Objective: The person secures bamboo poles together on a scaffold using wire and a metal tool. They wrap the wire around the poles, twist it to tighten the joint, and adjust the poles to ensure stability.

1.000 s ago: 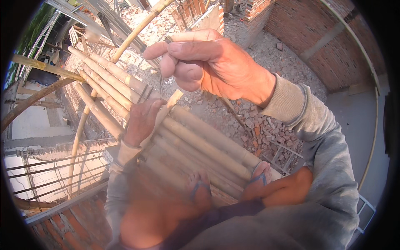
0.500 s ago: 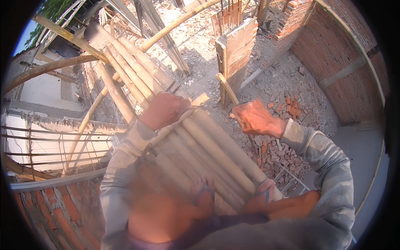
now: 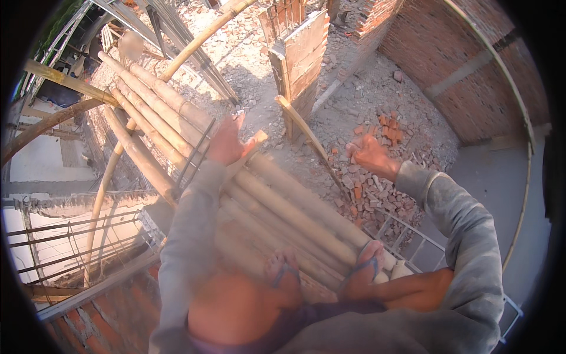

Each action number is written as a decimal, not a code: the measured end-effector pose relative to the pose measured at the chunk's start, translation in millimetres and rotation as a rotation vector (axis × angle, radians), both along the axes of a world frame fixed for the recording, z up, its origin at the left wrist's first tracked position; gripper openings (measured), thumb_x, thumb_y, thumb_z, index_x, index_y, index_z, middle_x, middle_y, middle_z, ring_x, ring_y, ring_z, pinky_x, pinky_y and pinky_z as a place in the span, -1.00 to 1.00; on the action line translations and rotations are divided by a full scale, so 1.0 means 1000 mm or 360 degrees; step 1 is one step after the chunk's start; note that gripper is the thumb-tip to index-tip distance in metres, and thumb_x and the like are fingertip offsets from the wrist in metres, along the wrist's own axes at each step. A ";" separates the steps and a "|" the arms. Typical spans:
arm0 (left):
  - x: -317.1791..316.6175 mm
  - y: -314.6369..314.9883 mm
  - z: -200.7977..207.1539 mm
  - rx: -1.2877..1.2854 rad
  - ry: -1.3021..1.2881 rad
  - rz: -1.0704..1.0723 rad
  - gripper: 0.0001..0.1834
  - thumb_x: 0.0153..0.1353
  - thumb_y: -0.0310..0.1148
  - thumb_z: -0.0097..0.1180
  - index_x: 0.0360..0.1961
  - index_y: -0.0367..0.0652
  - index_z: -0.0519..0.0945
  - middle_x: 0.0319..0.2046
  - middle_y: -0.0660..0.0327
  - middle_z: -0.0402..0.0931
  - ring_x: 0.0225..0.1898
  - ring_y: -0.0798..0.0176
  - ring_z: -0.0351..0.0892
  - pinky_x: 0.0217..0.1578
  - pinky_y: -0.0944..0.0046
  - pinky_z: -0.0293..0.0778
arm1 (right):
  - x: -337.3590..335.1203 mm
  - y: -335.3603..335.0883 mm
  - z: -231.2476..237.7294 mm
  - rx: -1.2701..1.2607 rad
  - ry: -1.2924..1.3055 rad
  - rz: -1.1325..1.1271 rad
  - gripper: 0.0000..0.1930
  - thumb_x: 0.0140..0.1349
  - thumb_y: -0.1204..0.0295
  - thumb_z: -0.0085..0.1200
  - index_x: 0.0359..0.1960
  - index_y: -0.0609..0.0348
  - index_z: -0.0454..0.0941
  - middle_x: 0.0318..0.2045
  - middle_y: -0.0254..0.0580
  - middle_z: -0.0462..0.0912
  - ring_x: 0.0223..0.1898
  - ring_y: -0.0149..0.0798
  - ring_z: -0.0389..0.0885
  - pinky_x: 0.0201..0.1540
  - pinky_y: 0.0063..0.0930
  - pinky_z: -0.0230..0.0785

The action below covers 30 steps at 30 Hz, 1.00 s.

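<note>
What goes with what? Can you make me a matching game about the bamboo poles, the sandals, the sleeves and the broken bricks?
Things:
1. Bamboo poles
2. Sandals
3. Sleeves
4. Broken bricks

Clues:
A. blue-strapped
B. lying in a heap lower down
C. side by side under the feet
D. grey cloth

Right pairs:
1-C
2-A
3-D
4-B

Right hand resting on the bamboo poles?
No, the right hand shows against the brick rubble, with a visible gap between it and the bamboo poles.
</note>
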<state>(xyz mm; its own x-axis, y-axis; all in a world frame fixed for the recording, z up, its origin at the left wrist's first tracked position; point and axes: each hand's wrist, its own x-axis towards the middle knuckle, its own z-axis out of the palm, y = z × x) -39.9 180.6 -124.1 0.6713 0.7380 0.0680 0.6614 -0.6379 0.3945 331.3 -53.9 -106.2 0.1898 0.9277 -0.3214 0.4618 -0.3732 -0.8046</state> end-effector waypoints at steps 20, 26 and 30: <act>-0.020 -0.039 -0.068 0.0195 0.0209 -0.0038 -0.31 0.38 -0.01 0.25 0.40 -0.24 0.59 0.36 0.05 0.54 0.56 0.00 0.33 0.68 -0.35 -0.12 | -0.196 0.131 -0.306 -0.0618 0.1207 -0.0382 -0.65 0.23 0.31 0.44 -0.13 0.41 0.82 -0.13 0.05 0.80 -0.21 -0.12 0.73 -0.11 -0.05 0.59; -0.021 -0.037 -0.074 0.0141 0.0213 -0.0031 -0.32 0.38 -0.05 0.26 0.42 -0.23 0.56 0.33 0.06 0.55 0.55 0.00 0.35 0.67 -0.38 -0.13 | -0.191 0.154 -0.234 -0.0457 0.1025 -0.0499 -0.73 0.21 0.38 0.44 -0.31 0.43 0.78 -0.35 0.05 0.81 -0.38 -0.19 0.71 -0.36 -0.16 0.51; -0.026 -0.033 -0.073 0.0104 0.0153 -0.0091 -0.34 0.41 -0.11 0.27 0.44 -0.22 0.53 0.36 0.05 0.54 0.58 -0.02 0.31 0.67 -0.39 -0.15 | -0.205 0.162 -0.219 -0.0142 0.0663 -0.0394 -0.79 0.15 0.47 0.47 -0.41 0.44 0.75 -0.42 0.07 0.79 -0.47 -0.19 0.69 -0.48 -0.12 0.43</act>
